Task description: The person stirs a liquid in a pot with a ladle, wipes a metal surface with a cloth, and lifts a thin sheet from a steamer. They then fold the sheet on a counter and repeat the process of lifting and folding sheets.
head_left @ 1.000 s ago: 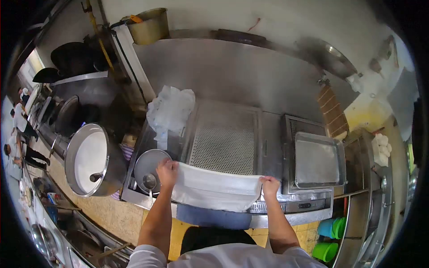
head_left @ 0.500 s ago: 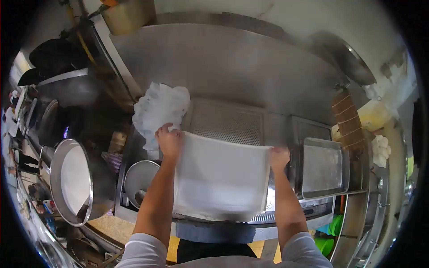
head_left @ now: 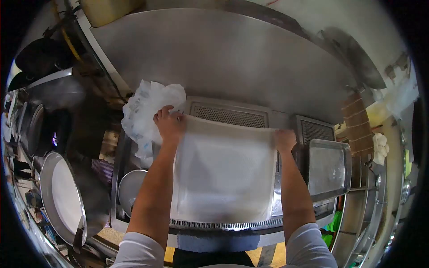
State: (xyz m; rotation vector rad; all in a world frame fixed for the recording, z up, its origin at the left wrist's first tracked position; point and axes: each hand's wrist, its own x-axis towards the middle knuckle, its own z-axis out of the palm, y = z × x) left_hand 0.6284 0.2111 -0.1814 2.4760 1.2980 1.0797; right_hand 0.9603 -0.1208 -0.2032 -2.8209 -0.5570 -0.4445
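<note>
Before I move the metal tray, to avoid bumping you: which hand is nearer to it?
Right. The right hand is just left of the metal tray; the left hand is farther off, across the white sheet.

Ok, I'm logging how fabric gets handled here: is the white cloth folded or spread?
Spread. The white cloth shows one broad face, with the left hand and right hand at its upper corners.

No legible text or numbers anywhere.

White, roughly square cloth (head_left: pixel 225 172), spread smooth, partly over a perforated panel (head_left: pixel 232 117).
</note>
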